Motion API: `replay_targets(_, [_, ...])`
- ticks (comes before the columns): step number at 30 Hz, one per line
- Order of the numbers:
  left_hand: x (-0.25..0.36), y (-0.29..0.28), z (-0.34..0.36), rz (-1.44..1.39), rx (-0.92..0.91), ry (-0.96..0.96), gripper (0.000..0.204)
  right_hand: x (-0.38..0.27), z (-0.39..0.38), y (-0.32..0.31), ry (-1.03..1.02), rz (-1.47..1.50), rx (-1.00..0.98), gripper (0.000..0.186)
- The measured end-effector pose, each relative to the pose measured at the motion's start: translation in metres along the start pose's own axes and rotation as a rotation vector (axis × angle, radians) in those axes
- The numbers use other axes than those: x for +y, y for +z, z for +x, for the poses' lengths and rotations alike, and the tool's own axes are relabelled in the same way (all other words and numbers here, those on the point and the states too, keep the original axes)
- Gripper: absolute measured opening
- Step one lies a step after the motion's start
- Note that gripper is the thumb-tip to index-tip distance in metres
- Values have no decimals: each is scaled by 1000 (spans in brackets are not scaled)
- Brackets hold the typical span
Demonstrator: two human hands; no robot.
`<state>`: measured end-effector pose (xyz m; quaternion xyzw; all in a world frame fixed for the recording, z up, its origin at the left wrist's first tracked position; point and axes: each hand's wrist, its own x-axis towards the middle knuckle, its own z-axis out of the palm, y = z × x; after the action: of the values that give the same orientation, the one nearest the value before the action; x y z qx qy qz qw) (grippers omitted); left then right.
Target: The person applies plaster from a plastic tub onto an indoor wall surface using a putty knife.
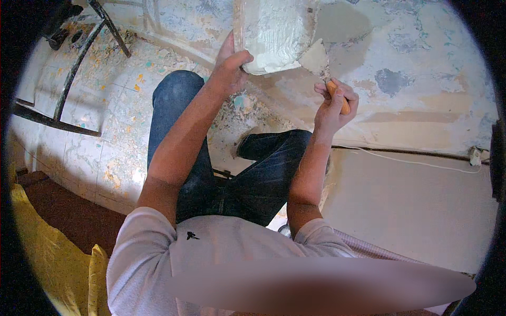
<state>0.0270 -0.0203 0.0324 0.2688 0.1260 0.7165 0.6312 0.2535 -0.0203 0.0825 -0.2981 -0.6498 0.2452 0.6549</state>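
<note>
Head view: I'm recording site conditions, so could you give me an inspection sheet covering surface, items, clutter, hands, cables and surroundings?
Surface: wall patchy, with grey and pale areas.
Items in use: white-coated board; putty knife, pale material on its blade.
Clutter: loose flakes scattered over the floor.
Hands: left hand grips the board's side; right hand has its fingers closed around the knife's orange handle.
Cables: thin white cable along the lower wall at right.
Surroundings: dark metal frame at upper left; yellow cloth at lower left.
</note>
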Motion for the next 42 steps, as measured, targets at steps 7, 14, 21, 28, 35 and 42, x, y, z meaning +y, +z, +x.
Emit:
replay_targets(7, [-22,-3,7,-66,26,67,73,5,-18,7,126,153,84,12])
replay_targets(14, [-37,-7,11,61,84,-25,71,6,-34,22,240,253,113,7])
replay_targets(21, [-37,3,6,138,125,-54,70,-7,-39,34,443,384,203,8])
replay_targets(28, [-38,-4,7,147,139,-64,70,10,-31,19,771,711,565,14])
replay_targets(35, [-18,3,4,54,194,-153,66,-4,-37,30,162,279,158,12])
replay_targets(42, [-8,-12,12,-164,180,-348,46,-37,-37,16,-391,-468,-765,23])
